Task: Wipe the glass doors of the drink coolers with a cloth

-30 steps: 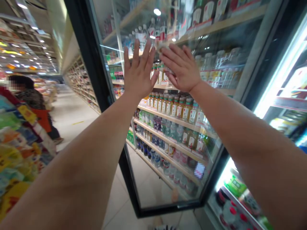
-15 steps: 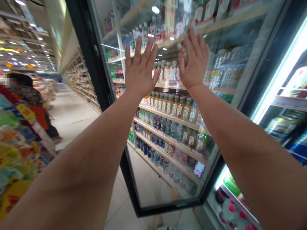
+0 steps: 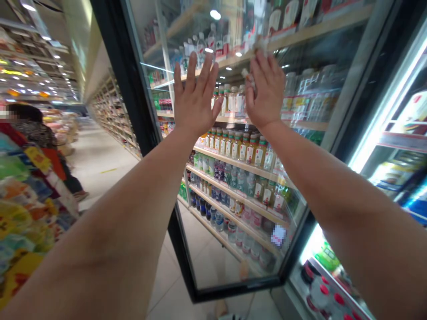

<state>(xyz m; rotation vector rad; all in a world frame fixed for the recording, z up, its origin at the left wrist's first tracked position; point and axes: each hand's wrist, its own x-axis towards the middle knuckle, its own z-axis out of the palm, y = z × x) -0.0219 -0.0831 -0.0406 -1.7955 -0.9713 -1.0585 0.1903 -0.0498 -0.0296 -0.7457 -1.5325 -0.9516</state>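
Observation:
A glass cooler door in a black frame stands swung out in front of me. My left hand lies against its upper pane, fingers spread and nothing in it. To its right, my right hand presses a crumpled whitish cloth to the same pane. Most of the cloth is hidden under the palm and fingers; a bit shows beside the thumb and some pale blur above the fingertips, which may partly be reflection. Shelved bottles show in the pane behind both hands.
At right, the lit cooler holds bottles with red caps low down. Colourful packaged goods are piled at the left, near a person. An aisle floor runs back beside long shelves.
My right hand has slid slightly left and down on the glass with the cloth. My left hand stays in place, and the door has hardly moved.

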